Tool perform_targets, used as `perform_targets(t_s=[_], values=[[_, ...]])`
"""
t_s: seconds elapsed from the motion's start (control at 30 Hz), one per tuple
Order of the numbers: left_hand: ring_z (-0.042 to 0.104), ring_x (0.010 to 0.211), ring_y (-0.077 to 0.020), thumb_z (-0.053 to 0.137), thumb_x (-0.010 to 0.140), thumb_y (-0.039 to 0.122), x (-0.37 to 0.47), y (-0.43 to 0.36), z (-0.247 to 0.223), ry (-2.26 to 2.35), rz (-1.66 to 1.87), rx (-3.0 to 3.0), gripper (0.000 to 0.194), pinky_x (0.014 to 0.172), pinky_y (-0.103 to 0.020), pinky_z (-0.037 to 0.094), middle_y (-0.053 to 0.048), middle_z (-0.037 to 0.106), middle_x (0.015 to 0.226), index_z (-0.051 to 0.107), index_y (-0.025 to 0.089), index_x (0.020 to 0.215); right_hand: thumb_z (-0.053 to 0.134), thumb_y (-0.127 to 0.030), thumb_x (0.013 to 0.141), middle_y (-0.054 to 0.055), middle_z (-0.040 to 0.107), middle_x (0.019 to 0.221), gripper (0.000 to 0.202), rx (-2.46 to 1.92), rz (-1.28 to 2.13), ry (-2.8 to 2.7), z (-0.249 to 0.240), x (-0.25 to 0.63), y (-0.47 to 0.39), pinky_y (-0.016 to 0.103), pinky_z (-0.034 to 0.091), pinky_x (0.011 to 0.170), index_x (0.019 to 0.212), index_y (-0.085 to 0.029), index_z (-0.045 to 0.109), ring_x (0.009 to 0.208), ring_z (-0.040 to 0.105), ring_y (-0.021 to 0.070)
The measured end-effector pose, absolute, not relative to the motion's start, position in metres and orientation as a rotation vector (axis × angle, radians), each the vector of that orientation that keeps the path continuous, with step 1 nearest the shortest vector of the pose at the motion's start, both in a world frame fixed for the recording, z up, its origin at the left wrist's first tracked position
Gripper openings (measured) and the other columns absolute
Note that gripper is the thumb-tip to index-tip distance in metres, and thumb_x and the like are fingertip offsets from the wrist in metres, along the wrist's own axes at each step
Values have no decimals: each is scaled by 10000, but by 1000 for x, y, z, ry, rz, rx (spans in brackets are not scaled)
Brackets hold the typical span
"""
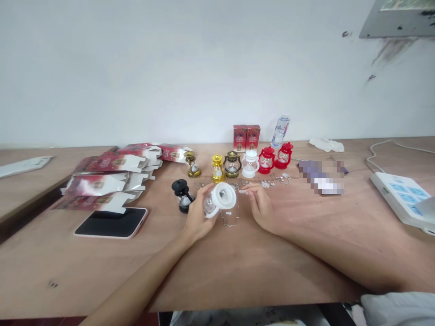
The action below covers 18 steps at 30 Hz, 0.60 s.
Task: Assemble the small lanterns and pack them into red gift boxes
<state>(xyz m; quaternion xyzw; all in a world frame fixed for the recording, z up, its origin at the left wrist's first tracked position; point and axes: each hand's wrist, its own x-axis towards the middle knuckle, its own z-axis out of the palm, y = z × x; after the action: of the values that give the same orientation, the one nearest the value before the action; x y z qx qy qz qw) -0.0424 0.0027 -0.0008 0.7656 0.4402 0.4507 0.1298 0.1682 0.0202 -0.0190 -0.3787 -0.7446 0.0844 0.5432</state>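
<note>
My left hand (197, 215) is closed round a small white lantern (227, 191), tipped so that its round base faces me. A recess with metal in it shows in that base. Just right of the base, my right hand (261, 208) pinches a small pale piece (242, 191), too small to name for certain. Below the lantern, a thin bent wire frame (229, 225) lies on the table with a small white piece (229, 213) inside its outline. A black lantern (181, 192) stands beside my left hand, partly behind it.
Behind my hands stand gold lanterns (218, 168), a white lantern (250, 165) and red lanterns (266, 160). Flattened red boxes (105, 164) and a phone (110, 224) lie left. A bottle (280, 130) and red boxes (239, 137) stand at the wall; a power strip (401, 194) sits right.
</note>
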Motion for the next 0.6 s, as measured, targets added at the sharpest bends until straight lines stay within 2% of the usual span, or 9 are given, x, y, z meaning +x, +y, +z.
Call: perform_targets(t_s=[0.1,0.3,0.5,0.6], values=[[594,1132,-237,590,751,196,-40,2,-1,1186,1402,2173,600,931,-355,495,-124,585,1251,357,176,1303,362,-182,963,79,626,892,178,-907,129,-1993,-19,167,23,387,514,759,917,-210,531,859,583,216],[582,1156,-219,556,751,105,-34,0,-1,1033,1355,2194,614,978,-362,470,-111,595,1258,332,198,1314,383,-174,957,111,659,829,247,-664,-343,-2301,-26,161,23,397,505,705,856,-158,608,848,555,252],[601,1117,-214,550,727,80,-35,3,-2,1167,1312,2186,563,952,-350,484,-94,619,1202,401,182,1260,460,-205,933,102,646,794,170,-662,-285,-2237,-22,163,20,372,505,677,856,-149,602,794,554,230],[601,1110,-214,543,735,98,-37,5,-4,1256,1273,2158,514,933,-343,489,-94,617,1199,426,178,1229,482,-163,913,82,638,843,103,-699,-126,-2100,-18,166,15,366,510,712,878,-178,578,821,581,211]])
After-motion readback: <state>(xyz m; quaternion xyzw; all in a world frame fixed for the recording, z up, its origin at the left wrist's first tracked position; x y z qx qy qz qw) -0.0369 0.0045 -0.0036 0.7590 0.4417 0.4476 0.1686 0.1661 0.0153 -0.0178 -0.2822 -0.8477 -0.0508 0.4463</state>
